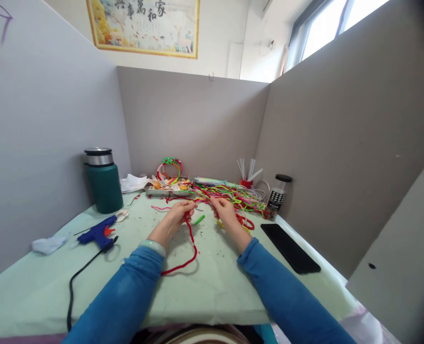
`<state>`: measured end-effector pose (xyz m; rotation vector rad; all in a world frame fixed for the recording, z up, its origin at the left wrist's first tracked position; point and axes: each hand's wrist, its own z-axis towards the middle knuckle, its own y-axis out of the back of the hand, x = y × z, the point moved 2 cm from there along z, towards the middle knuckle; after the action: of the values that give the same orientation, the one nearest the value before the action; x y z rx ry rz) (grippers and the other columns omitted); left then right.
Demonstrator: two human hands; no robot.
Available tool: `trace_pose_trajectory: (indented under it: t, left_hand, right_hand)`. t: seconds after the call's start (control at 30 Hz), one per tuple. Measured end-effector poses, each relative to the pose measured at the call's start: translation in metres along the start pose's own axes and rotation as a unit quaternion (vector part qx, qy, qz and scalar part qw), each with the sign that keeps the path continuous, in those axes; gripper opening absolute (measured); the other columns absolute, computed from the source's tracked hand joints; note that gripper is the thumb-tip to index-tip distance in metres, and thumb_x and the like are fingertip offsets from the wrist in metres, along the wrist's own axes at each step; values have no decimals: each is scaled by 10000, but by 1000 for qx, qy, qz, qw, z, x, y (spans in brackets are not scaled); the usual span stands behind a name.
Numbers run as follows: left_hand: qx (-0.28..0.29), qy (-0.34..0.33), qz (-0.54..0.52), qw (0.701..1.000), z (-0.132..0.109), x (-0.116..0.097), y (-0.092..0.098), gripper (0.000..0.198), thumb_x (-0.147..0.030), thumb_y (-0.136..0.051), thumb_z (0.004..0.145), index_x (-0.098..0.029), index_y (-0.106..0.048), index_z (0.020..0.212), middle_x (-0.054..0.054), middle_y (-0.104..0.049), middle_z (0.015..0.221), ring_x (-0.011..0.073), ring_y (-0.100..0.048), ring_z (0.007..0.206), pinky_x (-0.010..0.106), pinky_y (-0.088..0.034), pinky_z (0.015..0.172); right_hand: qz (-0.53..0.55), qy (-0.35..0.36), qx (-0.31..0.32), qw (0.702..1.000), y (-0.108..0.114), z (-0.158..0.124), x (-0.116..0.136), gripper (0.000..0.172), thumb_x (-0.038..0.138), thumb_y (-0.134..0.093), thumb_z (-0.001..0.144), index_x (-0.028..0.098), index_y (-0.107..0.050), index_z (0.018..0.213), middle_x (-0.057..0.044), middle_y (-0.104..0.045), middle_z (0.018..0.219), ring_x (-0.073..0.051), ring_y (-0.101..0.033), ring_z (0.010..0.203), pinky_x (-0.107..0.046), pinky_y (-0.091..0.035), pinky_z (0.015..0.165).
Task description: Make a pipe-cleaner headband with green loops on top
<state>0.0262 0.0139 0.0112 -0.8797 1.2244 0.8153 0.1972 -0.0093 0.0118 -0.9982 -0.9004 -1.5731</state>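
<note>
My left hand [178,215] is closed in a pinch on a fuzzy red pipe cleaner [192,243]. One long end hangs below the fingers and bends left across the tabletop toward my left forearm. To the right of it, my right hand [225,214] is also pinched, with red strand at its fingertips. The short stretch between the two hands overlaps the pile behind, so its exact path is hard to follow. Beneath the hands lies a short bright green piece [199,220]. Directly behind them spreads a tangled pile of coloured pipe cleaners [244,197].
On the left stand a green thermos [105,186] and a blue glue gun [98,234] with a black cord. A metal tray [154,192] with a ring of pipe cleaners is at the back. A black phone [290,248] and a black-lidded jar [278,196] sit right. Grey partitions enclose the table.
</note>
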Motion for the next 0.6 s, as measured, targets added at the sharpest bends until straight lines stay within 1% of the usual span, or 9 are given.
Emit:
trace_pose_trajectory:
  t: [0.07,0.17,0.23,0.3,0.37,0.43,0.53,0.6]
  left_hand:
    - [-9,2,-65,998,-1,-6,3,222,-294,-658,675,-152,-489,653,-66,-414,467,41,-345,388,196,-287,420]
    - [-28,-6,-161,987,-1,-13,9,99,-198,-605,717,-137,-534,749,-73,-389,446,38,-312,367,177,-263,388]
    - [-46,-11,-229,972,-1,-16,14,53,-165,-561,759,-128,-543,792,-73,-376,449,36,-318,373,163,-268,384]
    - [-71,-11,-296,953,-2,-18,21,17,-134,-520,796,-124,-533,790,-73,-364,459,33,-334,384,149,-278,384]
    - [-77,-9,-347,935,-2,-20,28,34,-114,-501,816,-133,-521,796,-77,-355,472,28,-310,367,144,-249,357]
    - [-62,-30,-391,918,-4,-24,33,84,-86,-463,832,-136,-511,784,-71,-362,477,33,-306,360,149,-239,344]
    - [-53,-51,-442,894,-8,-31,38,150,-47,-409,845,-134,-501,766,-63,-386,484,34,-303,352,156,-239,341]
    - [-52,-59,-464,882,-11,-35,39,170,-44,-385,856,-131,-499,765,-62,-392,477,36,-302,349,158,-243,342]
  right_hand:
    - [10,7,-47,999,7,4,0,383,521,-536,748,191,-450,575,40,-422,470,-83,-375,400,-218,-286,398]
    - [27,-2,-96,995,18,8,-1,383,513,-559,735,198,-431,558,45,-404,448,-86,-358,396,-227,-280,400]
    - [49,-15,-115,992,22,10,-2,364,505,-563,732,199,-439,579,44,-418,455,-87,-365,394,-227,-283,394]
    - [79,-22,-133,988,25,11,-2,343,508,-549,738,196,-460,628,37,-464,498,-85,-390,399,-221,-294,388]
    - [111,-25,-153,982,27,12,-1,336,518,-527,746,192,-479,680,29,-512,556,-81,-412,401,-215,-296,376]
    - [140,-27,-165,976,28,14,1,334,518,-515,750,187,-494,707,28,-531,582,-78,-417,392,-213,-292,365]
    - [162,-34,-175,971,31,15,1,328,506,-517,752,181,-508,706,33,-527,567,-74,-414,378,-211,-285,356]
    - [156,-31,-176,971,32,16,0,330,506,-507,760,180,-512,704,31,-532,561,-74,-413,373,-213,-290,356]
